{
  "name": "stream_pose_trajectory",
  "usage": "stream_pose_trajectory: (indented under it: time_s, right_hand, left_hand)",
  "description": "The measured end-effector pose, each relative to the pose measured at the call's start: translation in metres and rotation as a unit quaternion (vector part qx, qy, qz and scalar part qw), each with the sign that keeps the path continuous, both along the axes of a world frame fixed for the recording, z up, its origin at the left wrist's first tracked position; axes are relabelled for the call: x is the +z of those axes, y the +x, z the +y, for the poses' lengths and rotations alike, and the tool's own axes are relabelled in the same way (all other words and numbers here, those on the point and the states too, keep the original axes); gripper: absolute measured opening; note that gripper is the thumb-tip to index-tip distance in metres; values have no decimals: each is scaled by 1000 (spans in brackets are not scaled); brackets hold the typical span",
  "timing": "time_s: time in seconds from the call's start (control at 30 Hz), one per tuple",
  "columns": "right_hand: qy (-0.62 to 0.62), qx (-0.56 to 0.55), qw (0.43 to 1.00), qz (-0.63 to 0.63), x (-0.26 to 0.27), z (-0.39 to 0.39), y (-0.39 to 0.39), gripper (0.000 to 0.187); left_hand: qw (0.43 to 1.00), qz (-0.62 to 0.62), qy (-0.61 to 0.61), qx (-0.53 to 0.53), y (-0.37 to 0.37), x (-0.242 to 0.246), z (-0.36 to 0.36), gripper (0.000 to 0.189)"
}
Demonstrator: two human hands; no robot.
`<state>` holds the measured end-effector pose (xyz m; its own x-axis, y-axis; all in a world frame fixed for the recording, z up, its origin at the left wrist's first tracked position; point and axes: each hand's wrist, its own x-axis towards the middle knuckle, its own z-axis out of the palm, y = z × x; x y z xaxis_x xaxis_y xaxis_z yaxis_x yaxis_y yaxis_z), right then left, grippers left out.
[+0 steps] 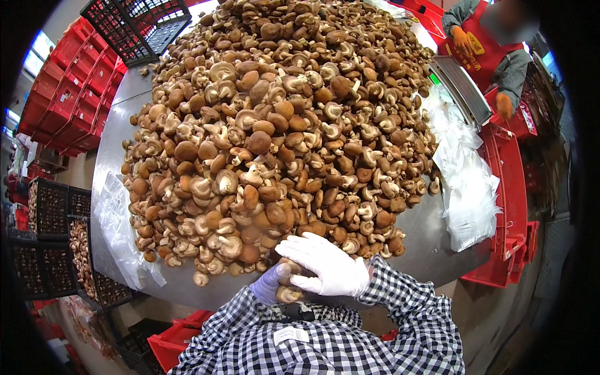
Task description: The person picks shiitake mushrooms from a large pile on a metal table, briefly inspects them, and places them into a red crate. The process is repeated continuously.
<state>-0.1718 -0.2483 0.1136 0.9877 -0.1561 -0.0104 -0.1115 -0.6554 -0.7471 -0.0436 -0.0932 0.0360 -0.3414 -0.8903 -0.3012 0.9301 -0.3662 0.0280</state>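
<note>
A large heap of brown shiitake mushrooms (281,122) lies on a metal table (197,288) before me. At the heap's near edge, my left hand (269,283), in a purple glove, is closed around a few mushrooms (288,294) close to my body. My right hand (326,267) wears a white glove and reaches across from the right, its palm turned down over those mushrooms. Its fingers are extended and close together; their undersides are hidden, so whether they grip a mushroom does not show.
Clear plastic bags lie at the left (117,229) and right (464,187) table edges. A scale (461,89) stands beside a co-worker in a red apron (487,47). Red crates (70,93) are stacked left; a black crate (136,28) sits at the table's far left, and mushroom-filled crates (51,206) stand below.
</note>
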Motion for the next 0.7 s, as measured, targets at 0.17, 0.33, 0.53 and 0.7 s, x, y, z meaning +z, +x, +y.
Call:
stream_pose_trajectory:
  time_s: [0.17,0.33,0.53,0.7]
  right_hand:
    - [-57,-121,978,-160,-7,-71,26,42]
    - [-329,-349,877,37,-60,-184,3,58]
    - [195,-451,861,-128,-49,-178,-10,42]
    - [343,-480,789,-173,-17,-162,-26,53]
  left_hand:
    - [992,-103,-71,-30,5,-2,-3,78]
    - [987,-141,-33,-63,15,15,-2,97]
    - [977,164,134,-10,24,-11,-1,54]
    - [995,-64,-64,-33,30,-23,9,87]
